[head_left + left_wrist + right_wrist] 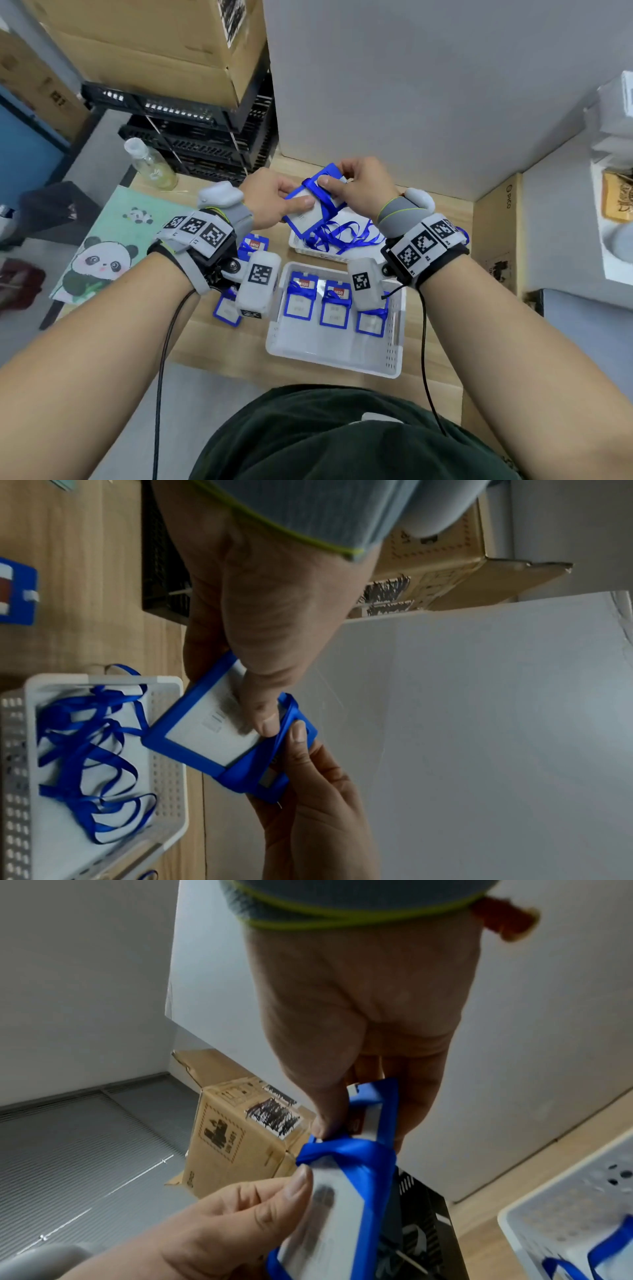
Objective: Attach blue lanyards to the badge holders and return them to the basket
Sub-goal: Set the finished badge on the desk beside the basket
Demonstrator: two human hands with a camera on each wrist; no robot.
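Wood table (219, 346), both hands up over the lanyard basket (297, 244).
I see left hand (265, 202) pinching the holder (310, 212), right hand (363, 186) pinching lanyard (325, 192) at its top; loop may slip out if I loosen.

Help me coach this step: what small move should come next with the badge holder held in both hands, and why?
Probably pull the lanyard loop snug with the right hand while the left hand steadies the badge holder. The ribbon is wrapped across the holder's top, its tail hanging loose toward the far basket.
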